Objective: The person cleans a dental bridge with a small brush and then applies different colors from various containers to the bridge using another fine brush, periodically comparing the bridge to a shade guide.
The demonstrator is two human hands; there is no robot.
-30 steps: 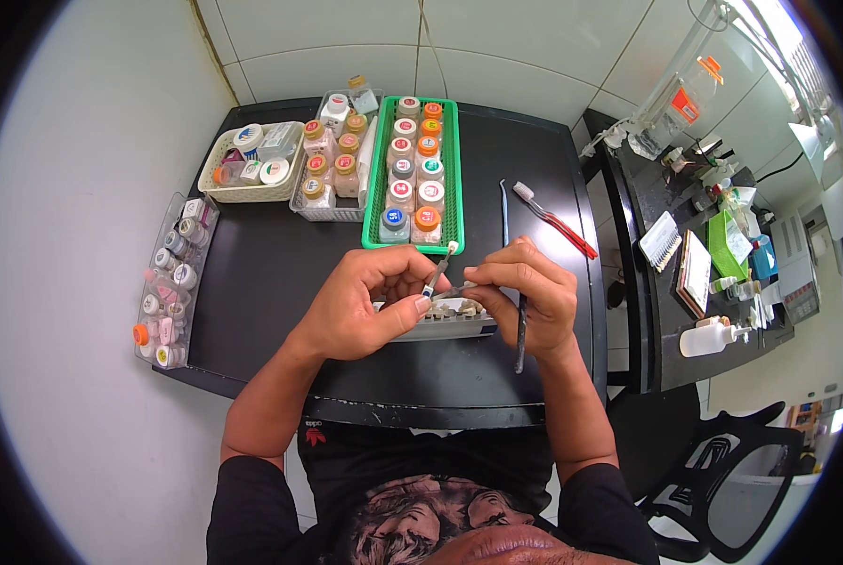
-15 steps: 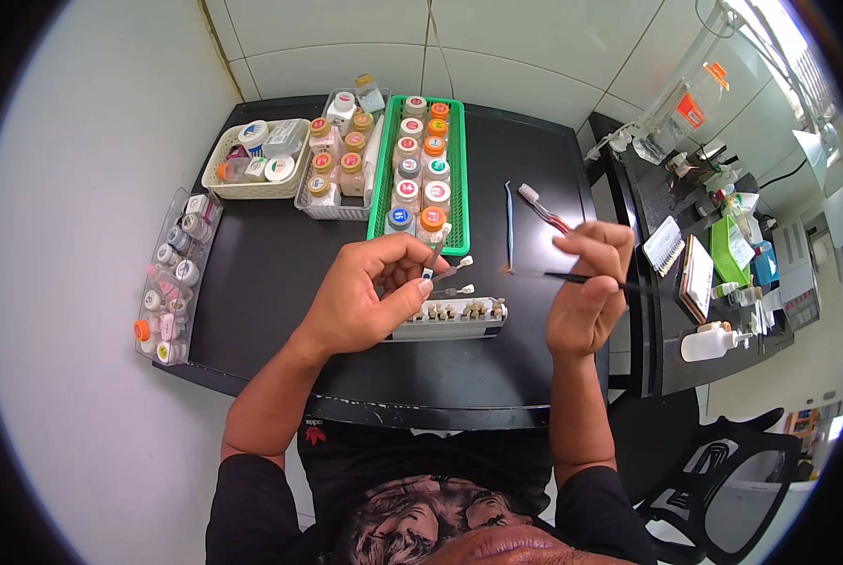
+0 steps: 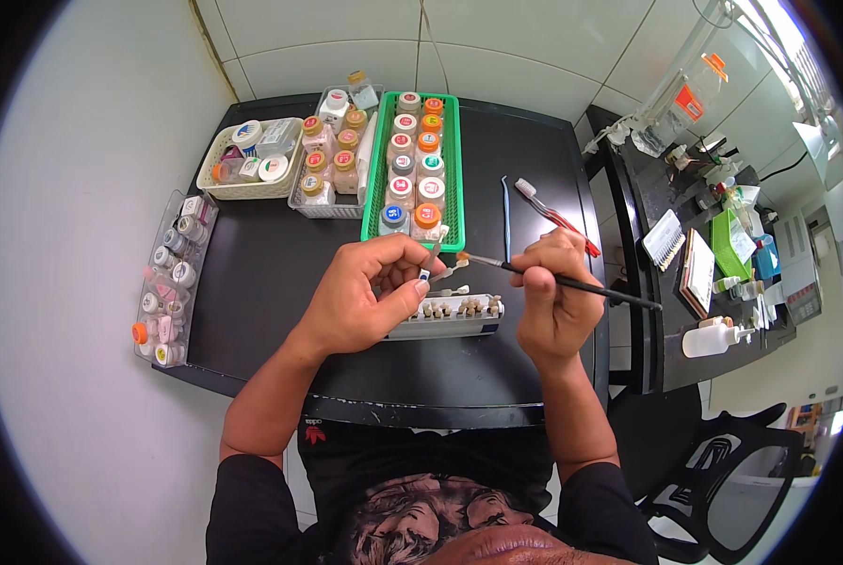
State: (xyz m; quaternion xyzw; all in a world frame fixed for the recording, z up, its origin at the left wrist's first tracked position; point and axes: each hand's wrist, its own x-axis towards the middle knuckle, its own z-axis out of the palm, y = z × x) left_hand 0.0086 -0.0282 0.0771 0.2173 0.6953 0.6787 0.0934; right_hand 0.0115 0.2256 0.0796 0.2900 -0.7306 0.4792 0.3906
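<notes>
Both hands meet at frame centre over the black table.
Left hand pinches a small tab stick, nearly upright; right hand grips a thin brush, its long axis running rightward, tip touching the stick's left side above the grey holder.

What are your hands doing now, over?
Left hand pinching a small shade tab. Right hand gripping a thin brush, tip near the tab. Shade-tab rack beneath; nothing between them.
</notes>
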